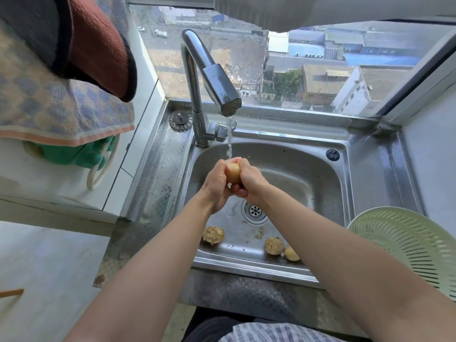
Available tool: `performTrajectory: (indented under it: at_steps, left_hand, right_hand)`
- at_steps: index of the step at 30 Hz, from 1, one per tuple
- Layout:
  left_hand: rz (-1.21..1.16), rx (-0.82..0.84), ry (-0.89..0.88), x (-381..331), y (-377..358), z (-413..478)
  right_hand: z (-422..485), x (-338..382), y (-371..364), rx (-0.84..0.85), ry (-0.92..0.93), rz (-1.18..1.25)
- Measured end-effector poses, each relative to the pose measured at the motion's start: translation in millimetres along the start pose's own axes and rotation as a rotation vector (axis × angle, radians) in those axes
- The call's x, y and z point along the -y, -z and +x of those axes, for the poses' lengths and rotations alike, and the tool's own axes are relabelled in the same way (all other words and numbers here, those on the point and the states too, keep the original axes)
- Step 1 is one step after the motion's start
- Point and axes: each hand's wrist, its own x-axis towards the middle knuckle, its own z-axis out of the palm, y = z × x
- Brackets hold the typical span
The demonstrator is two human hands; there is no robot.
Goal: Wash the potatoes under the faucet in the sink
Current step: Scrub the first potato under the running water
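A wet, pale yellow potato [233, 173] is held between my left hand [215, 186] and my right hand [249, 184] over the steel sink [303, 174]. Both hands close around it from either side. Water runs from the chrome faucet [217, 87] straight onto the top of the potato. Three dirty potatoes lie on the sink floor near the front wall: one at the left [213, 235], one right of the middle [273, 245], and one [292, 253] partly hidden behind my right forearm.
A pale green colander [404, 245] sits on the counter to the right of the sink. The drain [255, 211] lies open in the basin's middle, with bits of dirt nearby. A sink plug [180, 120] rests left of the faucet. Towels [74, 70] hang at the upper left.
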Motion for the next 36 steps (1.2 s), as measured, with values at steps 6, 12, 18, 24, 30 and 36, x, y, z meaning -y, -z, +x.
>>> performTrajectory:
  at_steps: [6,12,18,24,30,36]
  left_hand:
    - [-0.025,-0.021,0.014,-1.2,-2.7,0.1]
    - [-0.083,0.011,0.017,0.8,-2.0,-1.1]
    - [-0.022,0.019,0.004,3.2,-3.0,2.5]
    - [-0.005,-0.096,-0.023,1.8,-6.1,12.4]
    - [-0.293,-0.225,0.036,-5.5,6.6,20.1]
    - [-0.439,-0.137,0.054,-12.6,14.9,19.3]
  right_hand:
    - [-2.0,2.8,1.0,-0.01,0.002,-0.019]
    - [-0.8,1.6,3.5,-0.041,-0.033,-0.005]
    - [-3.3,3.2,8.5,-0.035,-0.059,0.005]
    - [-8.9,6.6,10.1,-0.002,-0.025,-0.174]
    - [-2.4,7.9,-10.8,0.046,0.112,-0.148]
    - [3.7,22.7,-38.1,-0.062,0.352,-0.445]
